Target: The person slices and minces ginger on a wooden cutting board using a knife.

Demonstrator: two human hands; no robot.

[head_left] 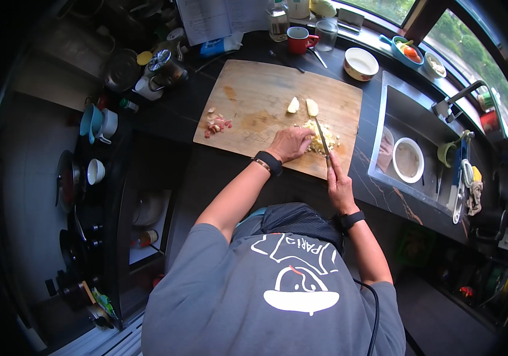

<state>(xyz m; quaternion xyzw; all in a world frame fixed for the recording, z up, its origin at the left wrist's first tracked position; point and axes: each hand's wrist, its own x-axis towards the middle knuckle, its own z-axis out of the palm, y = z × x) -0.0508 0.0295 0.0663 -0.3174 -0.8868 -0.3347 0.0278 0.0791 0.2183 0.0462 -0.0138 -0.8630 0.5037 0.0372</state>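
- Our right hand [339, 185] is closed round the handle of the knife [325, 142]; our left hand [289, 144] has its fingers bunched just beside the blade, so a small sideways slip could cut us.
- We cannot tell whether those fingers grip anything; if they are only loose on the pale bits [332, 140], the bits could slide or scatter across the board [252, 83].
- Two pale pieces [312, 107] lie just beyond the bits, one by the knife's tip; a nudge could roll it.
- The board lies near the table's [363, 172] front edge, so hard pushing could shift it.
- Pink bits [215, 126] near its left side could then spill.
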